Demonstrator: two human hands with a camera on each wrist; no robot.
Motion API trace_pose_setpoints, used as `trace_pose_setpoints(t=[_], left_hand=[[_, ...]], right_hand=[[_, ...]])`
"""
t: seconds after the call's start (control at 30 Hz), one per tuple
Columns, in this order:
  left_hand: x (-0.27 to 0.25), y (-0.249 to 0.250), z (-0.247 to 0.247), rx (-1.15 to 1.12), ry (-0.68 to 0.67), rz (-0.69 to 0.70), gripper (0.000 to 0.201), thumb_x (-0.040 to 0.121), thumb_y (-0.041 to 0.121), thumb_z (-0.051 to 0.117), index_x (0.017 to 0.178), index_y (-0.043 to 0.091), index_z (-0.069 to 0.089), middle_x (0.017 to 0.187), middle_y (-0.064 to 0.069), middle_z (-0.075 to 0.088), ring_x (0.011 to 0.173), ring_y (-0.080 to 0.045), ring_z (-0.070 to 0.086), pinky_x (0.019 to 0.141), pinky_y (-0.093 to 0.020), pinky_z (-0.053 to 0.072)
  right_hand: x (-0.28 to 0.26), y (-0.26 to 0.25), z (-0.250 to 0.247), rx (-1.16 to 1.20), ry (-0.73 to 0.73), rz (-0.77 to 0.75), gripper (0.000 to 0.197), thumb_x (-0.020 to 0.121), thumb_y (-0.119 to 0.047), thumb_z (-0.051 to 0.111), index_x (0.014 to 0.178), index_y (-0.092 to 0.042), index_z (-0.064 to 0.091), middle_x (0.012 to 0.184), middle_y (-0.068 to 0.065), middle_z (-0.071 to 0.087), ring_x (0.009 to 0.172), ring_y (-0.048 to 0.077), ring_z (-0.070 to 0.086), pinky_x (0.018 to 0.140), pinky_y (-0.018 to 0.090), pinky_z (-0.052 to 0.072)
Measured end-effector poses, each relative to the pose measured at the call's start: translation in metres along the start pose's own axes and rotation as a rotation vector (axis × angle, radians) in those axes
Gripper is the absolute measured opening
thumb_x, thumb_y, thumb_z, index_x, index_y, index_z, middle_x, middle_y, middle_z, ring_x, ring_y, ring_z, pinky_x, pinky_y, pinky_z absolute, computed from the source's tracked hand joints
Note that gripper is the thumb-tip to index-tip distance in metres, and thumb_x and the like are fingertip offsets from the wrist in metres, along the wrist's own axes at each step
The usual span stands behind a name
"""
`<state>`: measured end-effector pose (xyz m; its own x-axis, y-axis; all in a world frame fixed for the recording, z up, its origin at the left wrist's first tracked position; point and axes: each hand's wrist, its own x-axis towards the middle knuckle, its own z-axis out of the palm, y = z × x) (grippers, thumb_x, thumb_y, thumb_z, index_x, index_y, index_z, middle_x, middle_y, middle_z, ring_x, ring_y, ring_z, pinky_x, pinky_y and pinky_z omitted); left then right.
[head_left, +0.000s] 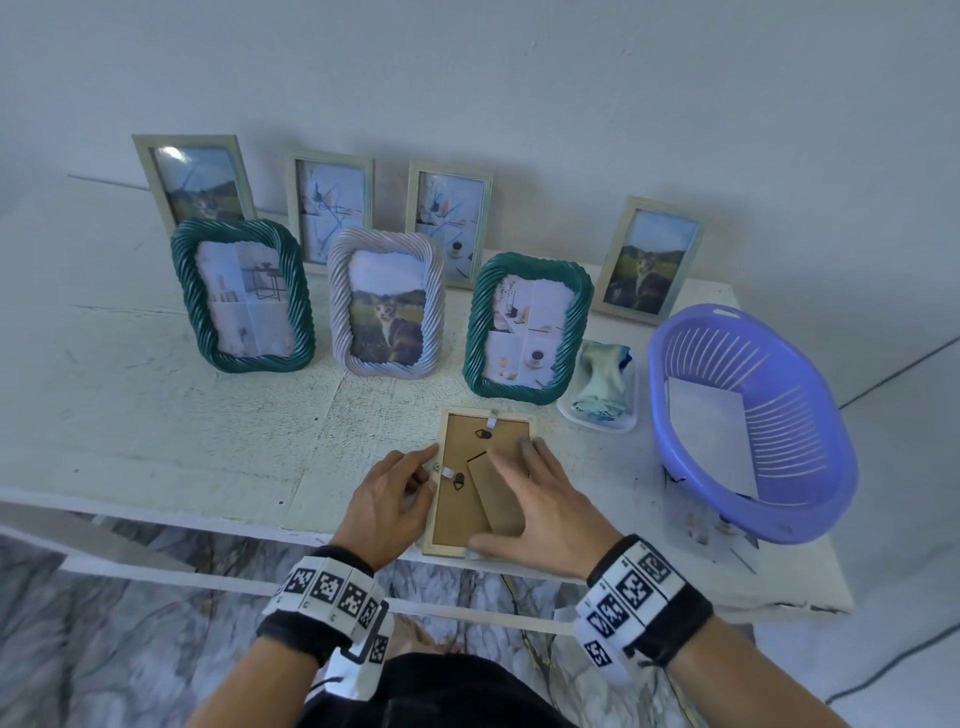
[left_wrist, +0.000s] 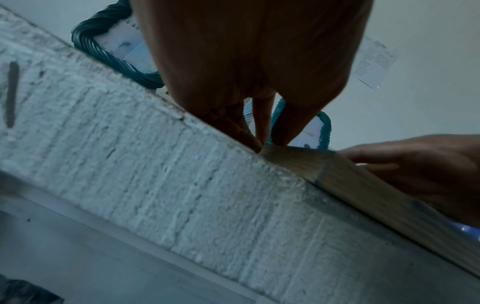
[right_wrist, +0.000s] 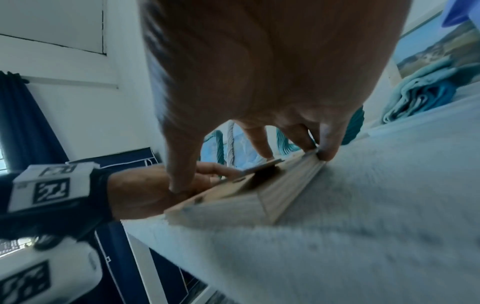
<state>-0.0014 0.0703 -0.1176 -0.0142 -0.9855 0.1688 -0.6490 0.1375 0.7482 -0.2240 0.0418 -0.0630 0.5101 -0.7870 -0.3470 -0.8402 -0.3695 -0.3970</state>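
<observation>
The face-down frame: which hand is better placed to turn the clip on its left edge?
Left, probably. The left hand sits right beside the white clip, while the right hand lies spread across the back of the frame.

Soft, cool daylight; head view sharp but bowed at edges, both wrist views dim and motion-blurred.

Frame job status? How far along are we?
Done: seven filled frames stand at the back. In hand: the eighth frame lies face down; left hand touches its left edge, right hand presses its back. Left: probably securing tabs, then standing it up.
</observation>
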Motion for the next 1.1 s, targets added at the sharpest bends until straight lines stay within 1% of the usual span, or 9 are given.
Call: trace_pose_setpoints(t=[0.07, 0.2, 0.47, 0.6, 0.73, 0.87, 0.97, 1.03, 1.1], left_hand=[[0.000, 0.001, 0.000, -0.001, 0.008, 0.001, 0.055, 0.085, 0.043, 0.041, 0.127, 0.014, 0.060, 0.087, 0.008, 0.054, 0.078, -0.010, 0.057, 0.074, -0.026, 0.050], [0.000, 0.000, 0.001, 0.005, 0.010, 0.010, 0.053, 0.085, 0.041, 0.042, 0.126, 0.013, 0.062, 0.086, 0.008, 0.055, 0.077, -0.012, 0.056, 0.074, -0.025, 0.048], [0.000, -0.003, 0.004, 0.029, -0.003, -0.010, 0.056, 0.085, 0.041, 0.040, 0.129, 0.013, 0.060, 0.088, 0.007, 0.059, 0.080, -0.015, 0.056, 0.076, -0.028, 0.049], [0.001, 0.005, 0.002, 0.009, -0.032, -0.035, 0.051, 0.089, 0.033, 0.044, 0.132, 0.009, 0.056, 0.102, 0.003, 0.057, 0.092, -0.015, 0.059, 0.084, -0.028, 0.048], [0.006, 0.019, -0.006, -0.206, -0.096, -0.238, 0.035, 0.099, 0.020, 0.051, 0.133, 0.013, 0.055, 0.120, -0.001, 0.058, 0.106, -0.014, 0.059, 0.095, -0.030, 0.048], [0.021, 0.055, -0.023, -0.678, 0.065, -0.521, 0.026, 0.101, 0.029, 0.044, 0.117, 0.018, 0.061, 0.108, -0.005, 0.066, 0.090, -0.015, 0.067, 0.071, -0.022, 0.054], [0.035, 0.082, -0.036, -0.776, 0.110, -0.528, 0.036, 0.100, 0.040, 0.042, 0.113, 0.015, 0.064, 0.106, -0.009, 0.066, 0.084, -0.023, 0.068, 0.071, -0.030, 0.054], [0.041, 0.101, -0.037, -0.875, -0.012, -0.495, 0.041, 0.101, 0.042, 0.038, 0.114, 0.013, 0.065, 0.105, -0.012, 0.068, 0.085, -0.030, 0.071, 0.076, -0.038, 0.057], [0.045, 0.113, -0.033, -0.877, -0.140, -0.446, 0.041, 0.102, 0.038, 0.036, 0.116, 0.012, 0.063, 0.105, -0.012, 0.070, 0.088, -0.033, 0.071, 0.081, -0.041, 0.057]], right_hand=[[-0.004, -0.002, 0.009, -0.048, 0.009, 0.016, 0.112, 0.068, -0.083, 0.053, 0.152, -0.031, 0.000, 0.160, 0.008, -0.016, 0.146, 0.019, -0.021, 0.116, 0.041, 0.019], [-0.003, -0.003, 0.017, -0.049, 0.059, 0.029, 0.115, 0.069, -0.082, 0.054, 0.153, -0.026, -0.001, 0.160, 0.010, -0.017, 0.146, 0.020, -0.023, 0.118, 0.035, 0.007], [0.000, -0.004, 0.027, 0.008, 0.177, 0.006, 0.086, 0.085, -0.059, 0.052, 0.152, -0.023, 0.011, 0.161, 0.015, -0.008, 0.147, 0.023, -0.018, 0.116, 0.030, -0.002], [-0.001, -0.003, 0.028, 0.071, 0.184, 0.004, 0.078, 0.090, -0.056, 0.050, 0.152, -0.025, 0.014, 0.162, 0.010, -0.007, 0.147, 0.019, -0.017, 0.115, 0.028, -0.003], [-0.005, -0.002, 0.014, 0.359, 0.195, 0.036, 0.060, 0.098, -0.053, 0.038, 0.151, -0.033, 0.018, 0.162, -0.008, 0.006, 0.147, 0.006, -0.005, 0.118, 0.031, 0.007], [-0.007, -0.001, -0.002, 0.739, 0.221, 0.057, 0.059, 0.095, -0.059, 0.036, 0.149, -0.037, 0.027, 0.153, -0.018, 0.030, 0.139, -0.002, 0.026, 0.118, 0.035, 0.024], [-0.011, -0.004, -0.013, 0.851, 0.259, 0.022, 0.056, 0.093, -0.060, 0.039, 0.144, -0.038, 0.038, 0.144, -0.024, 0.042, 0.131, -0.010, 0.036, 0.113, 0.028, 0.032], [-0.016, -0.006, -0.024, 0.888, 0.330, 0.039, 0.050, 0.093, -0.057, 0.041, 0.138, -0.037, 0.047, 0.134, -0.024, 0.053, 0.122, -0.011, 0.046, 0.105, 0.024, 0.039], [-0.023, -0.003, -0.033, 0.904, 0.418, 0.082, 0.040, 0.094, -0.054, 0.042, 0.126, -0.035, 0.056, 0.115, -0.017, 0.065, 0.103, -0.007, 0.058, 0.089, 0.021, 0.049]])
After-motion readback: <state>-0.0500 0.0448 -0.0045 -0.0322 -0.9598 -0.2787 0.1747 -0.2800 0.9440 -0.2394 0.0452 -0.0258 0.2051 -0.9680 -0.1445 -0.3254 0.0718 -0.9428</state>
